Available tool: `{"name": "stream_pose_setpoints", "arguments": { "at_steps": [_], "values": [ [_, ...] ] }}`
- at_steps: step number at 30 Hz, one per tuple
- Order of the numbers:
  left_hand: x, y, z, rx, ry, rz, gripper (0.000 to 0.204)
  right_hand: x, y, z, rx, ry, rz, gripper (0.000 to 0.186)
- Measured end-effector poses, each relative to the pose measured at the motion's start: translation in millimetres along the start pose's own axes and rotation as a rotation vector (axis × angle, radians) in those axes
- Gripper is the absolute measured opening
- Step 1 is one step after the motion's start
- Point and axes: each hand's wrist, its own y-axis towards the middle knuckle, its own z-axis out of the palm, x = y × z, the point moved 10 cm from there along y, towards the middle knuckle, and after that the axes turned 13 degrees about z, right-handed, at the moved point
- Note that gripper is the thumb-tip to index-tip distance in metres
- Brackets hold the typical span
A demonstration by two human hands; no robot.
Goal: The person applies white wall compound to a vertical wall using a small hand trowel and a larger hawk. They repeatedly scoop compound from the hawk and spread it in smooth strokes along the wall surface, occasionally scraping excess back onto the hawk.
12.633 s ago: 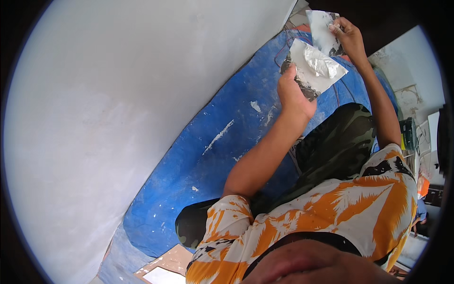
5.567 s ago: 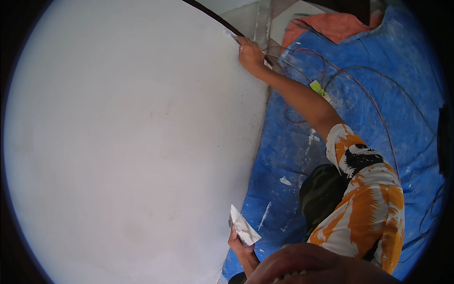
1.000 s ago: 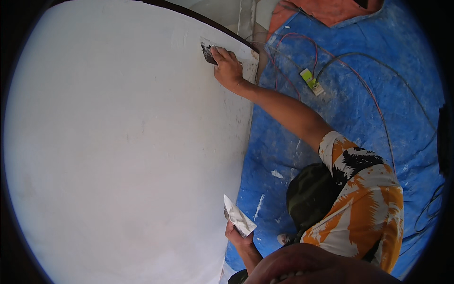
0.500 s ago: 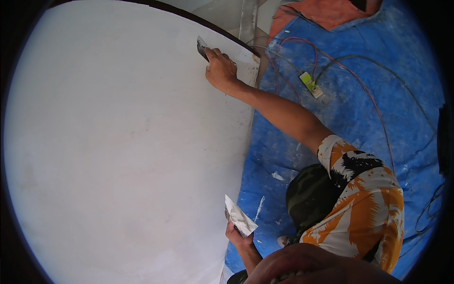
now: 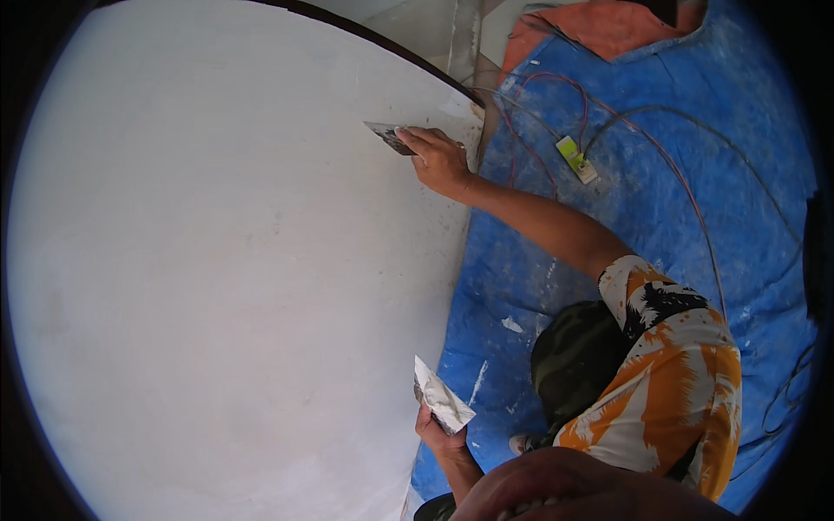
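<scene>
A large white wall-like surface [image 5: 217, 260] fills the left and middle of the view, with faint dark specks and smudges. My right hand [image 5: 441, 165] grips a putty knife [image 5: 389, 135] near the surface's upper right edge. Its thin blade, smeared dark, points left and lies at or close to the surface. Low in the middle, my left hand [image 5: 441, 436] is closed around a second putty knife [image 5: 443, 401], whose broad blade carries a layer of white putty. The handle of that knife is hidden by my fingers.
A blue tarp [image 5: 678, 200] with white splashes covers the floor on the right. On it lie a green and white power strip [image 5: 576, 160] and several trailing cables [image 5: 673, 165]. An orange-red sheet [image 5: 591, 26] is bunched at the top. A dark edge [image 5: 391, 48] borders the white surface.
My right hand has moved down and slightly right along the surface, and its knife has turned from pointing upward to pointing left. My left hand stays nearly still.
</scene>
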Motion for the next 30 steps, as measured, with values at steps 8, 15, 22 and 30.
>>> {"name": "stream_pose_setpoints", "arguments": {
  "at_steps": [8,15,22,30],
  "values": [
    [-1.7,-0.5,-7.0,-0.001,0.056,-0.004,0.034,-88.6,54.0,6.3,0.055,-0.213,0.63,0.037],
    [3.0,-0.6,-13.8,0.07,0.03,-0.005,0.04,65.1,101.4,-22.4,-0.054,-0.054,0.229,0.047],
    [3.9,7.0,-0.8,0.062,0.001,-0.013,0.04,120.5,57.2,-24.5,0.054,0.013,-0.111,0.044],
    [-1.3,-12.6,4.4,-0.111,0.08,0.021,0.026,-125.8,17.2,-61.0,-0.121,0.093,0.49,0.041]
  ]
}}
